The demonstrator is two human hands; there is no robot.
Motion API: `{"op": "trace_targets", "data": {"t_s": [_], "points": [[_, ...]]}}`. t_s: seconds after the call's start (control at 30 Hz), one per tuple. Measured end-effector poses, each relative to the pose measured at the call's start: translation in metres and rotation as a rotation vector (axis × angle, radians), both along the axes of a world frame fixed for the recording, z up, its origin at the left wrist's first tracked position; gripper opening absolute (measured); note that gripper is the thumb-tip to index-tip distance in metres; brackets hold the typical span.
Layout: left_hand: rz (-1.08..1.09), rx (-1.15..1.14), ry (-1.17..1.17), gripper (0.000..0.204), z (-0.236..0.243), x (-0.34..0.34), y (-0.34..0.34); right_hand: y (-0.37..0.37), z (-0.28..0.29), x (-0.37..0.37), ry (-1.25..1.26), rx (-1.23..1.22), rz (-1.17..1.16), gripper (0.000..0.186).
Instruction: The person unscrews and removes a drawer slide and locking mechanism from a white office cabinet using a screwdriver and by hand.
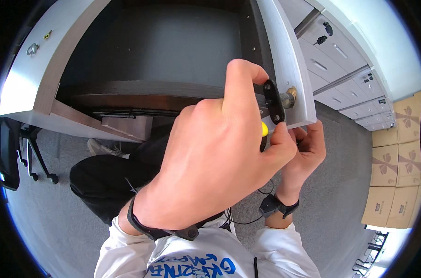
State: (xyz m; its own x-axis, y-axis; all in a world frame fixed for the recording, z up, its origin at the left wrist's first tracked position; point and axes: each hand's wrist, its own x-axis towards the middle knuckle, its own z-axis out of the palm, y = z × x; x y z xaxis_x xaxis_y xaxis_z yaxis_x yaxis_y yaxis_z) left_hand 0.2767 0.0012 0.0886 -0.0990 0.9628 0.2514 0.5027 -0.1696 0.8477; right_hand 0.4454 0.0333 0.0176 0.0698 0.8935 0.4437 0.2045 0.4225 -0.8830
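Observation:
My left hand reaches across the middle, its index finger and thumb closed on the two ends of a small black flat bar with holes. Just right of the bar, a round metal lock cylinder sticks out of the inner face of the pale drawer front. A rounded yellow piece with something black below it peeks out beside the left hand; most of it is hidden. My right hand is at the lower end of the drawer front, fingers curled; what they grip is hidden.
The dark drawer is pulled out of a desk. Two keys hang at a lock on the desk's left. Cabinets with keys line the right, near stacked cardboard boxes. A wheeled chair stands left.

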Motion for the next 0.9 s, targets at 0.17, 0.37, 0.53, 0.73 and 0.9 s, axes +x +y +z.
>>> {"op": "trace_targets", "data": {"t_s": [0.17,0.37,0.53,0.73,0.9], "points": [[0.006,-0.01,0.054,0.049,-0.001,0.008,0.004,0.007,-0.014,0.002,-0.159,0.115,-0.041,0.02],[-0.002,0.012,0.186,0.044,0.007,0.014,0.007,0.008,-0.01,-0.001,-0.253,0.238,-0.062,0.019],[-0.084,-0.018,0.315,0.035,0.006,0.012,0.01,0.004,-0.006,0.0,-0.374,0.29,-0.029,0.02],[-0.139,-0.076,0.235,0.032,0.012,0.015,0.01,0.001,-0.004,0.002,-0.35,0.248,0.015,0.021],[-0.185,-0.075,0.184,0.056,0.005,0.016,-0.003,0.002,-0.007,0.003,-0.371,0.259,0.056,0.022]]}}
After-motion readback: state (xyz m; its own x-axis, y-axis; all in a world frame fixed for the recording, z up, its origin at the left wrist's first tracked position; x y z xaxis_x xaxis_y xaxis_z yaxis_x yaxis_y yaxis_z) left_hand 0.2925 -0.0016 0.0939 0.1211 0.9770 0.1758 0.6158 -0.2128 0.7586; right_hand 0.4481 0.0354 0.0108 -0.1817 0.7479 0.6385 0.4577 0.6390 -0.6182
